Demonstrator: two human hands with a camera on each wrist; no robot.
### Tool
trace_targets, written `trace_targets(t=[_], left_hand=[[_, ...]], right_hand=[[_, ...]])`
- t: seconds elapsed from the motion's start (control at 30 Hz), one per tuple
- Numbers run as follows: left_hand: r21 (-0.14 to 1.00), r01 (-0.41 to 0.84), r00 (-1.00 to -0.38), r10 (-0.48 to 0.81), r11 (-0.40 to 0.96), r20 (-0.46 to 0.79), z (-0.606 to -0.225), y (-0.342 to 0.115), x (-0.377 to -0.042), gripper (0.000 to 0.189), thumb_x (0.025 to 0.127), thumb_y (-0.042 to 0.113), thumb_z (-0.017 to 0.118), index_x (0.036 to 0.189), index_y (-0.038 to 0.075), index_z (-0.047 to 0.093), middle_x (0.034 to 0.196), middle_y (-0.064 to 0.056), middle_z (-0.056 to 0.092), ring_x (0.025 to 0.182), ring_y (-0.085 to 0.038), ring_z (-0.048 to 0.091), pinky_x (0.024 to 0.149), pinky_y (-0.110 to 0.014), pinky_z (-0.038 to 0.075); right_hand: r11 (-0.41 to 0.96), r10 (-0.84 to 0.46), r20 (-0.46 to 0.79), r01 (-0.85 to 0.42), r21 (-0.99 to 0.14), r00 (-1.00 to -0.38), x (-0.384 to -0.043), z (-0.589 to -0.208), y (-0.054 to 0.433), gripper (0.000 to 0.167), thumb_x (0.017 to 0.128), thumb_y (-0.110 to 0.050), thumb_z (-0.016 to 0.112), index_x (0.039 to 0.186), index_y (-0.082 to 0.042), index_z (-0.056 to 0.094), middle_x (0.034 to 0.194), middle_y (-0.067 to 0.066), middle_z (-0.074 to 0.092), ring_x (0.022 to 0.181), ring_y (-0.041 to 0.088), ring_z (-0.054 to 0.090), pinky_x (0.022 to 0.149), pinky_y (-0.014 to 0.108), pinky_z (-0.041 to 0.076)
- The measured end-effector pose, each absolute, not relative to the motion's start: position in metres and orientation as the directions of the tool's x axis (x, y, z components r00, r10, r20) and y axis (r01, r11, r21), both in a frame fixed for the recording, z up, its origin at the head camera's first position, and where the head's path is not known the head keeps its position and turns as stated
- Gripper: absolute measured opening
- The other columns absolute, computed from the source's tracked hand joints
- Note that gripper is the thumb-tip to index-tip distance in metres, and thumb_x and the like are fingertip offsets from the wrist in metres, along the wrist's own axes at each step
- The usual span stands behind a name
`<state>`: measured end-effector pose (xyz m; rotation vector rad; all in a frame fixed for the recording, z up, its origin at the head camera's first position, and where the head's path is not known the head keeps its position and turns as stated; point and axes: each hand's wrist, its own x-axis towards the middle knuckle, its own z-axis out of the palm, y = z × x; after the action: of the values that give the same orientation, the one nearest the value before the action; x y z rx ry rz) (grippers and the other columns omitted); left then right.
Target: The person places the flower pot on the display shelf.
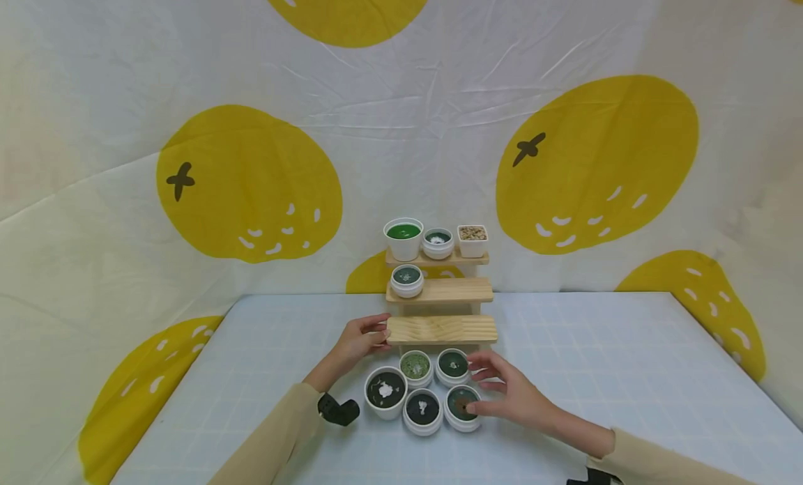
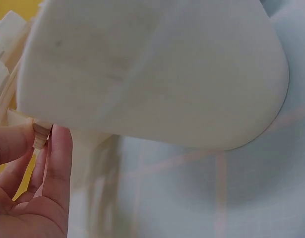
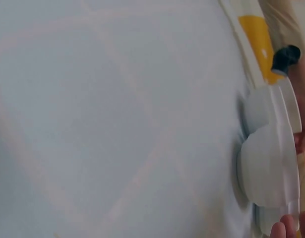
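Pinched between thumb and fingers of the left hand (image 1: 359, 340): left end of the lowest tier of a wooden stand (image 1: 442, 329). Left wrist view confirms it, thumb and fingertips at the plank's edge; head view hides that detail.

Right hand (image 1: 511, 394) spread, thumb apart from fingers. Thumb over the rim of the reddish-brown-centred pot (image 1: 463, 396), fingers beside the dark green pot (image 1: 453, 365); cannot tell whether either is touched. Right wrist view catches only fingertips, low in the corner, beside white pot walls.

Close by, in front of the stand: speckled green pot (image 1: 415, 365), wide dark pot (image 1: 378, 389), white-flecked black pot (image 1: 423, 408). Contents show from the head only; wrist views give plain white sides.

Middle tier: small pot (image 1: 407, 276) at left. Top tier, left to right: bright green cup (image 1: 403, 247), low round pot (image 1: 438, 241), square pot (image 1: 473, 247). Beneath everything, pale checked tablecloth (image 1: 627, 359); behind, yellow-fruit backdrop (image 1: 408, 150).
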<state>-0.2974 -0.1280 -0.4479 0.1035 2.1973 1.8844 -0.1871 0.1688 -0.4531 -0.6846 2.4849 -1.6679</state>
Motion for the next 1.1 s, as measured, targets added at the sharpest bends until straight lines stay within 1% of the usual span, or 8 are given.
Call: trace_targets(t=[0.07, 0.3, 0.5, 0.67, 0.83, 1.1], left_hand=[[0.981, -0.107, -0.968, 0.207, 0.159, -0.14, -0.448, -0.128, -0.297, 0.043, 0.091, 0.0, 0.059, 0.134, -0.003, 0.053, 0.115, -0.022, 0.06, 0.077, -0.012, 0.064, 0.073, -0.03, 0.062], [0.984, -0.099, -0.971, 0.202, 0.148, -0.128, -0.448, -0.125, -0.299, 0.043, 0.091, -0.001, 0.059, 0.134, -0.002, 0.054, 0.116, -0.022, 0.059, 0.078, -0.012, 0.064, 0.074, -0.029, 0.062], [0.983, -0.109, -0.972, 0.191, 0.146, -0.136, -0.447, -0.125, -0.299, 0.043, 0.091, -0.003, 0.059, 0.133, -0.002, 0.054, 0.115, -0.022, 0.06, 0.077, -0.012, 0.063, 0.074, -0.03, 0.062], [0.983, -0.113, -0.972, 0.188, 0.144, -0.139, -0.447, -0.125, -0.298, 0.043, 0.091, -0.004, 0.059, 0.133, -0.002, 0.054, 0.113, -0.02, 0.06, 0.077, -0.012, 0.063, 0.073, -0.03, 0.062], [0.984, -0.106, -0.973, 0.191, 0.14, -0.132, -0.448, -0.125, -0.297, 0.042, 0.09, -0.004, 0.059, 0.133, -0.003, 0.054, 0.111, -0.019, 0.06, 0.076, -0.011, 0.063, 0.073, -0.03, 0.062], [0.983, -0.112, -0.972, 0.188, 0.146, -0.139, -0.447, -0.125, -0.297, 0.042, 0.091, -0.003, 0.059, 0.133, -0.002, 0.054, 0.112, -0.019, 0.059, 0.076, -0.011, 0.063, 0.075, -0.031, 0.062]], right_hand=[[0.301, -0.413, 0.187, -0.328, -0.896, -0.891, -0.186, -0.455, 0.17, 0.068, 0.076, -0.018, 0.081, 0.132, 0.0, 0.046, 0.121, 0.02, 0.056, 0.105, 0.021, 0.059, 0.091, 0.022, 0.054], [0.274, -0.428, 0.212, -0.35, -0.896, -0.878, -0.181, -0.458, 0.172, 0.067, 0.075, -0.017, 0.081, 0.128, 0.004, 0.047, 0.117, 0.022, 0.056, 0.101, 0.014, 0.059, 0.089, 0.026, 0.057], [0.274, -0.424, 0.184, -0.319, -0.907, -0.887, -0.176, -0.462, 0.172, 0.067, 0.072, -0.016, 0.083, 0.127, 0.001, 0.049, 0.116, 0.019, 0.058, 0.099, 0.007, 0.057, 0.088, 0.021, 0.055], [0.265, -0.434, 0.183, -0.319, -0.91, -0.882, -0.172, -0.464, 0.17, 0.066, 0.072, -0.017, 0.083, 0.126, 0.001, 0.05, 0.114, 0.018, 0.057, 0.098, 0.006, 0.055, 0.087, 0.02, 0.055], [0.273, -0.429, 0.146, -0.281, -0.92, -0.892, -0.171, -0.465, 0.169, 0.065, 0.072, -0.016, 0.082, 0.126, 0.0, 0.05, 0.115, 0.017, 0.056, 0.097, 0.006, 0.054, 0.086, 0.018, 0.054], [0.262, -0.452, 0.103, -0.243, -0.934, -0.886, -0.173, -0.469, 0.167, 0.067, 0.073, -0.015, 0.082, 0.128, 0.001, 0.048, 0.12, 0.02, 0.055, 0.098, 0.006, 0.058, 0.086, 0.019, 0.055]])
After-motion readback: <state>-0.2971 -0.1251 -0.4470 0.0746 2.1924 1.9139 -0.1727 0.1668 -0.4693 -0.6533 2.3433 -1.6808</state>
